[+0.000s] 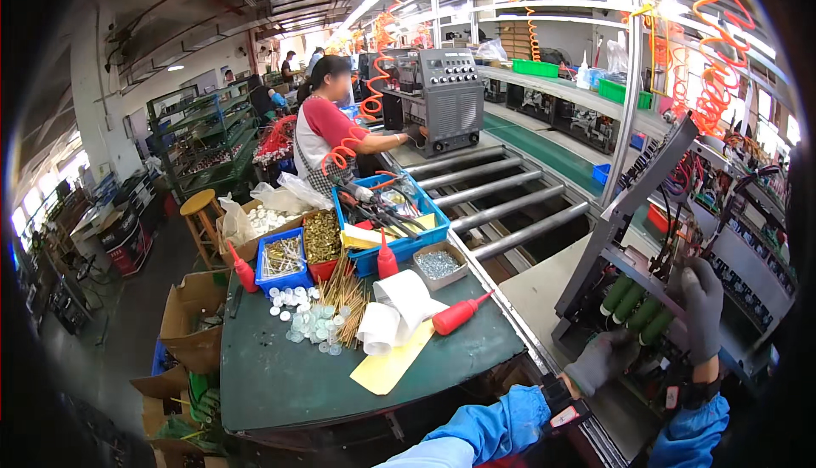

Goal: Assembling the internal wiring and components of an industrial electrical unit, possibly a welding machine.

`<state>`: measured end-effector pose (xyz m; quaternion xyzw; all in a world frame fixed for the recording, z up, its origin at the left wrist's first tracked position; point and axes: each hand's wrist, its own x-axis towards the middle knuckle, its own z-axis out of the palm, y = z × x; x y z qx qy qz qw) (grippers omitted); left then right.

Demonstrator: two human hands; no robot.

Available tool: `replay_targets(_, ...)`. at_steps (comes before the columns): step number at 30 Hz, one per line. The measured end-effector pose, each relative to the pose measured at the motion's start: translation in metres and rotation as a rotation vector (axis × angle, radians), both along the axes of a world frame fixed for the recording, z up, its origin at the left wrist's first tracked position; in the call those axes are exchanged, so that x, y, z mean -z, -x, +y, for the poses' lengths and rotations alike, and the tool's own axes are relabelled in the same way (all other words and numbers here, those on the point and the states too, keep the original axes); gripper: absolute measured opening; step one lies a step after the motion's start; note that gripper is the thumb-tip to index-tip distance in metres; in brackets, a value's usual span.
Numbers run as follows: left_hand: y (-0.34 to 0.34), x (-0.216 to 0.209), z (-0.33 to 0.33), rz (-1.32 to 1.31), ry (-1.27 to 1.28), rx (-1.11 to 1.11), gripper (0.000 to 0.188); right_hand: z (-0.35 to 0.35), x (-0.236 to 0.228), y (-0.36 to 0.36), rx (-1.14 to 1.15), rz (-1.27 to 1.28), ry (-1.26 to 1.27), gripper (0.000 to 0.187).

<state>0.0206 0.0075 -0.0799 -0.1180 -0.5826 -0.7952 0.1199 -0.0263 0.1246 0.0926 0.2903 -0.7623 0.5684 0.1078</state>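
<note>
At the right, an opened machine [659, 238] with a dark grey frame, circuit boards and bundled wires sits at the end of the roller line. Several green cylinders [631, 305] lie side by side in its lower front. My left hand [599, 363], in a grey glove, is just below these cylinders; its fingers are smeared by motion. Beside the wiring, my right hand [702, 308], also grey-gloved, reaches up with bent fingers closed near the frame. Whatever lies between those fingertips is hidden.
A green-topped table [289, 383] at the left carries red squeeze bottles [459, 315], a paper roll [378, 328], plastic discs and a blue tool bin [442, 232]. Metal rollers [531, 232] lead to a grey machine [450, 98], which a co-worker [327, 128] touches. Orange coiled hoses hang overhead.
</note>
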Motion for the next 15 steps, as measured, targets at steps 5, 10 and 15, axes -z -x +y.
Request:
replay_targets(5,0.029,0.027,0.012,-0.221,-0.638,0.24,0.011,0.005,0.002,0.011,-0.031,0.022,-0.018,0.023)
replay_targets(10,0.042,0.035,0.006,-0.273,-1.031,0.479,0.013,-0.009,0.008,0.005,-0.057,0.012,0.066,0.023)
replay_targets(15,-0.001,-0.032,-0.002,-0.2,-1.047,0.505,0.014,0.036,0.019,0.059,-0.071,-0.139,-0.103,0.031)
